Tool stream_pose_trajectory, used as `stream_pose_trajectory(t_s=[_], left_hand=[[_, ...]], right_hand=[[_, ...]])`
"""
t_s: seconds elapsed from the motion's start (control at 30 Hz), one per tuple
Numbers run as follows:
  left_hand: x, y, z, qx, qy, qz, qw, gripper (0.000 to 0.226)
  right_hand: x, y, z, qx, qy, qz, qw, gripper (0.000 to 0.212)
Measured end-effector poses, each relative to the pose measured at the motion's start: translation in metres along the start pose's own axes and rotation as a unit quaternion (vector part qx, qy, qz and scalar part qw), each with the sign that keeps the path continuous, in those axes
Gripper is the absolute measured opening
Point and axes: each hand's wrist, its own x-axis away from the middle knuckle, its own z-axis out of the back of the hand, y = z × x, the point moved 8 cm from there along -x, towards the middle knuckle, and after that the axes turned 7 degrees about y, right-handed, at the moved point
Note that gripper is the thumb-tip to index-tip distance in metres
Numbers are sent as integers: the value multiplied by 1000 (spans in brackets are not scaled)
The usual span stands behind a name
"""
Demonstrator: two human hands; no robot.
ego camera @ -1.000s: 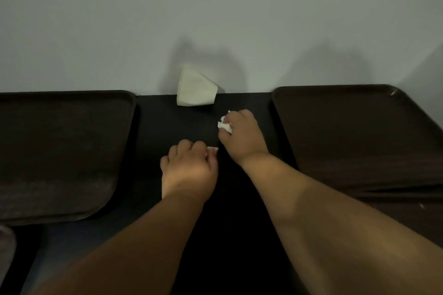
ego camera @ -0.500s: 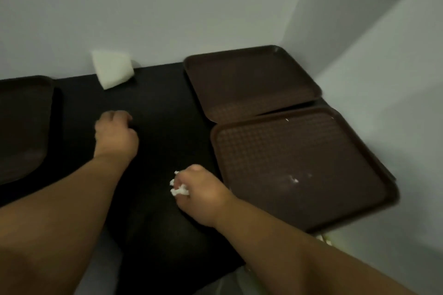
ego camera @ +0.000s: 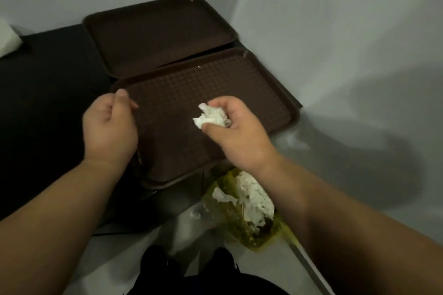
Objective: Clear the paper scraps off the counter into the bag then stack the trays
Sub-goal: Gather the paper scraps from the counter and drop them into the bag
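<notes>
Black counter [ego camera: 48, 103] is running off toward 9 o'clock, w/ two brown trays at 12: far tray [ego camera: 155, 31] is sitting in the corner, near tray [ego camera: 251, 93] is overlapping its front edge. Yellow-green bag [ego camera: 254, 230] (white paper inside) is lying open at 5 o'clock. Right hand [ego camera: 237, 132] is gripping wadded paper scraps [ego camera: 211, 116] over the near tray; left hand [ego camera: 110, 127], at 9, is hovering w/ fingers curled in, contents can't be told.

The right hand [ego camera: 237, 132] gripped a crumpled wad of paper scraps [ego camera: 211, 116] above the near tray [ego camera: 263, 93], just in front of the far tray [ego camera: 155, 36]. The left hand [ego camera: 110, 127] hung curled over the near tray's left edge. Below the counter [ego camera: 48, 103], a yellow-green bag [ego camera: 261, 237] held white paper.
</notes>
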Motion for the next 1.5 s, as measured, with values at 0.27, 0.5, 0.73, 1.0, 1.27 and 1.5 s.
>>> stream_pose_trajectory(t_s=[0.27, 0.5, 0.73, 1.0, 1.27, 1.5], left_hand=[[147, 58, -138, 110, -322, -56, 939, 32], [217, -3, -226, -129, -450, -124, 875, 28], [219, -49, -280, -198, -443, -92, 869, 36], [221, -99, -291, -304, -501, -51, 809, 72], [225, -83, -248, -281, -587, 3, 759, 43], [179, 11, -196, -95, -558, 0, 824, 23]], right_hand=[[25, 142, 169, 105, 277, -182, 938, 21], [42, 206, 185, 85, 192, -271, 939, 40], [50, 224, 199, 85, 178, -285, 938, 35], [68, 223, 217, 46, 201, -261, 943, 14], [59, 194, 197, 53, 214, -230, 948, 9], [11, 90, 138, 69, 183, -97, 976, 13]])
